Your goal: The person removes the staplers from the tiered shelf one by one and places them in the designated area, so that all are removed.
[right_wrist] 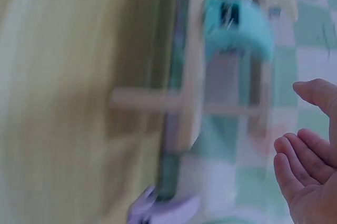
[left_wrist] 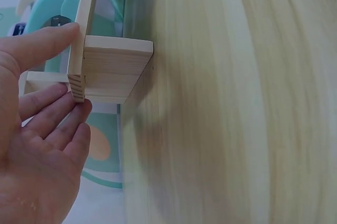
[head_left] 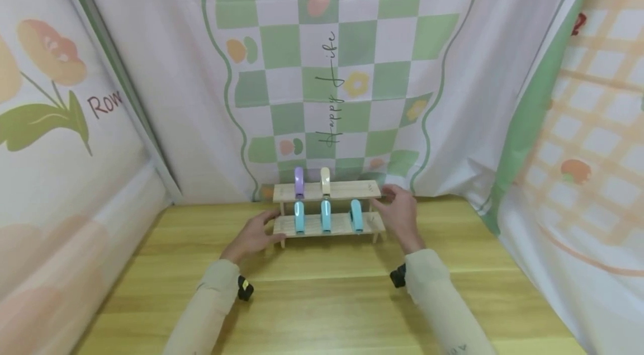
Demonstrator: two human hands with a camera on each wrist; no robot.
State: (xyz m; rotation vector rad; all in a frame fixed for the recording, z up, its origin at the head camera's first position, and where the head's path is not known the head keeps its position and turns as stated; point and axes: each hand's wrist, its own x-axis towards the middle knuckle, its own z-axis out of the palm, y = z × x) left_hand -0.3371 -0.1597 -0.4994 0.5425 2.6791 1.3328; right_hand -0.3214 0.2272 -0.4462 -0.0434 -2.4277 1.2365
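Observation:
A two-tier wooden shelf [head_left: 312, 226] stands on the table near the back curtain. On its lower board are three small teal stapler-like gadgets [head_left: 326, 216]; the upper board bears a purple one [head_left: 299, 181] and a cream one [head_left: 325, 181]. My left hand [head_left: 254, 235] holds the shelf's left end: in the left wrist view the thumb [left_wrist: 60, 37] lies on the lower board's front edge, the other fingertips round its end. Beside the right end is my right hand [head_left: 399, 212], fingers spread and bent slightly; the right wrist view shows it apart from the wood, holding nothing.
A wooden table [head_left: 322, 299] lies beneath. Behind hangs a green-checked curtain [head_left: 352, 64], with more printed cloth at the left [head_left: 55, 176] and right [head_left: 573, 176]. In the right wrist view, a lilac object [right_wrist: 166, 211] sits past the shelf's end, partly cut off.

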